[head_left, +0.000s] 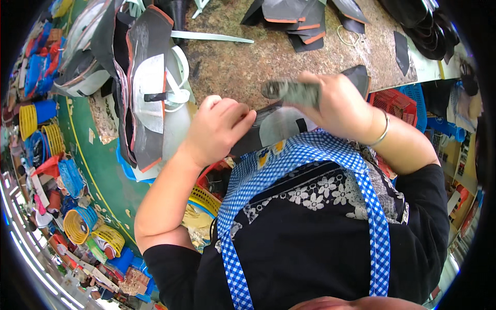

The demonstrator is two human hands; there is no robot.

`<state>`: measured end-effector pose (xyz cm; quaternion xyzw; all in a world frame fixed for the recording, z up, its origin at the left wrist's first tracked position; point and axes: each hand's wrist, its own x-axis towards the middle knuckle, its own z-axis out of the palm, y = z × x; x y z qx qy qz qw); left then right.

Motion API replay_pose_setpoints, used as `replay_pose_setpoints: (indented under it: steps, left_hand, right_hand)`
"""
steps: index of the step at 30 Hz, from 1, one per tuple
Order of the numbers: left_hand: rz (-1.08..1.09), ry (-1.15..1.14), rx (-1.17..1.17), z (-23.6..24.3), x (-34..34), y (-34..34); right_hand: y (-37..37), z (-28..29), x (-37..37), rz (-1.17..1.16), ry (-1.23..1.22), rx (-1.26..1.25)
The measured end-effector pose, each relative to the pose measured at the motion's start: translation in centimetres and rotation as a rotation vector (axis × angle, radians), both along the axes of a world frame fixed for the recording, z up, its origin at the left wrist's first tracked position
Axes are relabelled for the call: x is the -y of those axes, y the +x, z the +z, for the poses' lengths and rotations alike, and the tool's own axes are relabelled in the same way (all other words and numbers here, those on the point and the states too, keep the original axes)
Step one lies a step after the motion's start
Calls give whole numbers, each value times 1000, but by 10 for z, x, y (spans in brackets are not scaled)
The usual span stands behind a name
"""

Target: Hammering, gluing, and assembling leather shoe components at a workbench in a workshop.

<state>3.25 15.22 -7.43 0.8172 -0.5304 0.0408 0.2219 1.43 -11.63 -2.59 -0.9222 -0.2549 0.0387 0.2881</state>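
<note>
My right hand (338, 106), with a metal bangle at its wrist, is closed round a dark grey, round-ended tool (279, 90). Motion blurs the tool, so its kind does not show. Beneath it, at the table's near edge, lies a dark shoe-upper piece (271, 126) with a pale patch and a small black strip. My left hand (219, 124) has its fingers curled in at the left end of this piece. What its fingertips grip, if anything, is hidden. Left of that hand stands a stack of grey shoe uppers (147, 88) with orange edges and white patches.
More cut upper pieces (294, 18) lie at the worktop's (227, 67) far side. A pale strap (214, 36) and an elastic loop (349, 36) rest on it. Black pieces (418, 20) are piled far right. A red basket (395, 106) stands below the right edge.
</note>
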Motion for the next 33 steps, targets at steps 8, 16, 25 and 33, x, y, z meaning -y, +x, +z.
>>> replay_pose_setpoints:
  steps: [8, 16, 25, 33]
  left_hand:
    - [193, -37, -171, -1, -15, -11]
    - [178, -12, 9, 0, -23, -18]
    - [334, -141, -89, -4, -29, -21]
    - [535, -183, -192, -7, -28, -29]
  right_hand:
    - [0, 4, -15, 36, -17, -66]
    - [-7, -5, -29, 143, 8, -67]
    - [2, -14, -46, 116, 68, -37]
    - [5, -10, -50, 163, 39, -55]
